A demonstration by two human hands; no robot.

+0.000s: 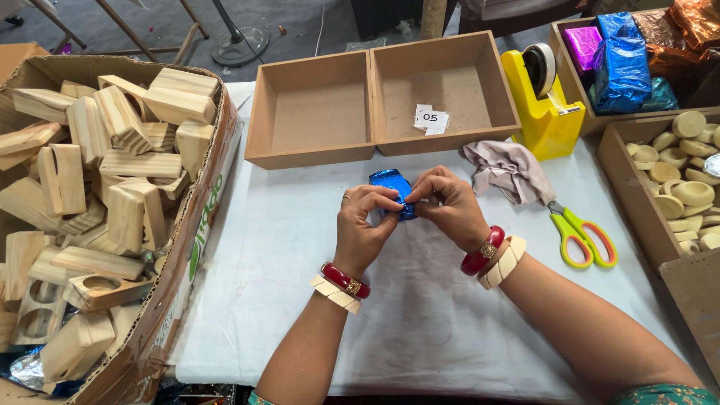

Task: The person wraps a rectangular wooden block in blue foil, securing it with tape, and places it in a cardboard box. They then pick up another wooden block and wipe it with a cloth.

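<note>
A small blue foil package [393,187] lay at the centre of the table, pinched between both hands. At one o'clock, a white paper label [430,118] sat flat inside the right-hand shallow box [442,94]. At two o'clock, a crate [570,90] held foil packages: one magenta [583,46], one blue [621,64], others copper [694,22]. At nine o'clock stood a cardboard carton [201,247] with green print on its side.

scissors [583,236], tape dispenser [541,105], wooden blocks [112,172]
</note>
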